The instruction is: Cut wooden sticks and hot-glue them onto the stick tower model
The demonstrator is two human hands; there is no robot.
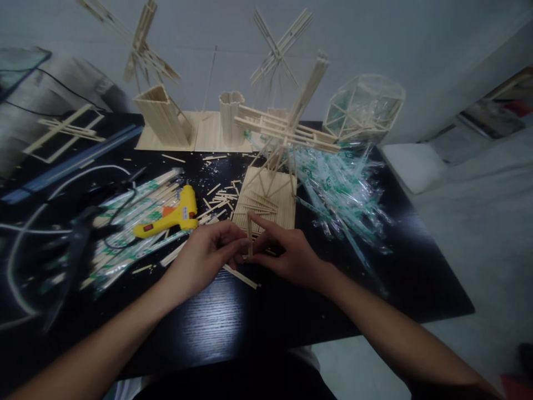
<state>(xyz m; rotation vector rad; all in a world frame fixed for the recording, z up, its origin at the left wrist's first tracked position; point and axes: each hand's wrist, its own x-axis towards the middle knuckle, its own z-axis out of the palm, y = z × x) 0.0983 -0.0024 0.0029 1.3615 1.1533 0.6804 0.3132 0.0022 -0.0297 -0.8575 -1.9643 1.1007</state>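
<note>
A short wooden stick stands upright between my two hands, over the front edge of a wooden base. My right hand holds it with the forefinger at its top and the thumb at its lower end. My left hand has its thumb and fingers closed on the stick's lower part from the left. Behind them, a windmill-like frame of sticks rises from the base. Several short sticks lie left of the base. A yellow glue gun rests beyond my left hand.
Wrapped stick bundles and a white cable are at left. Plastic wrappers spread at right. Farther back stand a stick tower, a round column and a polygonal stick frame. The black table ends at right.
</note>
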